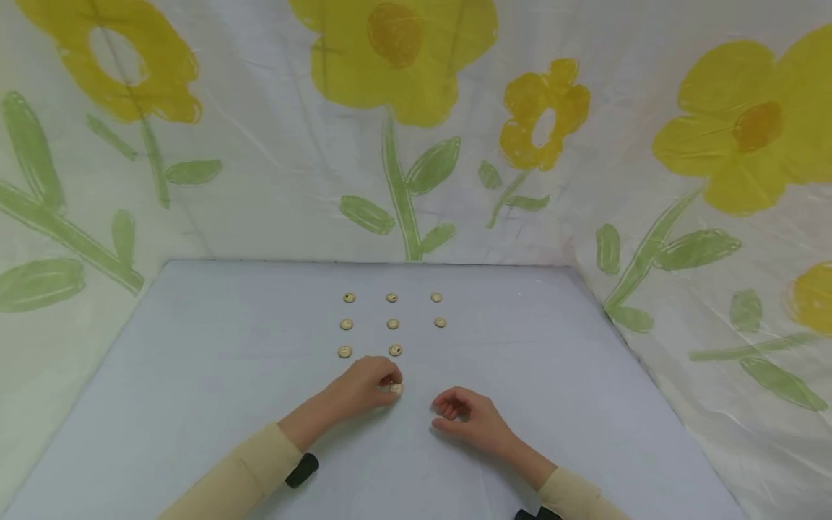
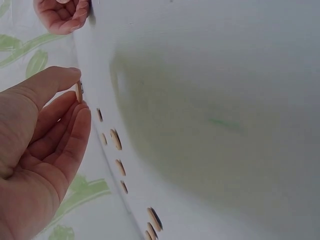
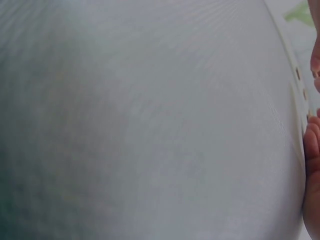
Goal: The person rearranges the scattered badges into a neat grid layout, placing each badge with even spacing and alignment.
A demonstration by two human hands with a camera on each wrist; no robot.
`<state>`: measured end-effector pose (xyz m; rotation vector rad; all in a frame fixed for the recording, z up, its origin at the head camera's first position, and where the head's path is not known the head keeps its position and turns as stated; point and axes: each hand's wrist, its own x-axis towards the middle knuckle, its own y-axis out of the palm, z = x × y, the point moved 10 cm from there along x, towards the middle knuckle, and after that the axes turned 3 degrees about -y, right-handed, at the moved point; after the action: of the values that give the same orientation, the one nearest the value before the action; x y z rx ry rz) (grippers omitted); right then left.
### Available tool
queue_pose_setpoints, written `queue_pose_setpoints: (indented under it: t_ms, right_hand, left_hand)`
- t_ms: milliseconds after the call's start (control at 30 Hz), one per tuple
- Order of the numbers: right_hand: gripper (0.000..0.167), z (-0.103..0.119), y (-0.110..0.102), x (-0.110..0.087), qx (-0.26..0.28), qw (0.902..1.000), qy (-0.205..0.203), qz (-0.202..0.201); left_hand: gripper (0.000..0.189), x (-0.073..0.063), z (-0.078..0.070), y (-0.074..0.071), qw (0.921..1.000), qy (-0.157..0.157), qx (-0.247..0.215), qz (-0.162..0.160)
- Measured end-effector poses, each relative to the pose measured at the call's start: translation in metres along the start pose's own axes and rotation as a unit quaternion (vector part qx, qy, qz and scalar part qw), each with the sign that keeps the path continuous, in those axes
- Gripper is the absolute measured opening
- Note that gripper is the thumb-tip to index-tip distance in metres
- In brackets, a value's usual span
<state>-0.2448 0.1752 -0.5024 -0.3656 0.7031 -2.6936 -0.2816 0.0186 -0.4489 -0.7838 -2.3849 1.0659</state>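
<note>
My left hand (image 1: 361, 387) pinches a small round wooden disc (image 1: 396, 388) between thumb and fingertips, just in front of the nearest row of discs. In the left wrist view the held disc (image 2: 79, 92) stands edge-on, slightly off the table. To its right, my right hand (image 1: 473, 420) hovers low with loosely curled fingers and no object visible in it. Several matching discs lie flat on the table in rows. The nearest row has a left disc (image 1: 344, 352) and a middle disc (image 1: 395, 349); some discs bear dark marks.
A pale cloth-covered table (image 1: 214, 347) spreads beneath both hands. Behind it and on both sides hang white curtains (image 1: 273, 188) painted with yellow flowers and green leaves. The farthest disc row, with a right-hand disc (image 1: 436, 297), lies near the table's back edge.
</note>
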Motion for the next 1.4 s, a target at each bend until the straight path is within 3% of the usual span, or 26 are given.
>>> queue_pose_setpoints:
  t_ms: [367, 633, 1067, 1400]
  right_hand:
    - [0.025, 0.015, -0.001, 0.000, 0.007, 0.9999, -0.011, 0.003]
    - [0.026, 0.001, 0.000, 0.002, 0.007, 0.9999, -0.012, 0.005]
    - [0.026, 0.001, -0.002, 0.001, 0.001, 0.9998, -0.019, 0.003]
    - [0.027, 0.001, 0.000, 0.001, -0.006, 0.9999, -0.008, 0.003]
  left_hand:
    - [0.010, 0.028, 0.002, 0.011, 0.9998, -0.015, 0.004, 0.014]
    - [0.010, 0.051, -0.002, 0.014, 0.9999, 0.004, 0.002, 0.009]
    - [0.010, 0.087, -0.001, 0.023, 0.9998, 0.019, 0.010, 0.000]
    - [0.008, 0.103, 0.000, 0.032, 0.9994, 0.024, 0.022, 0.008]
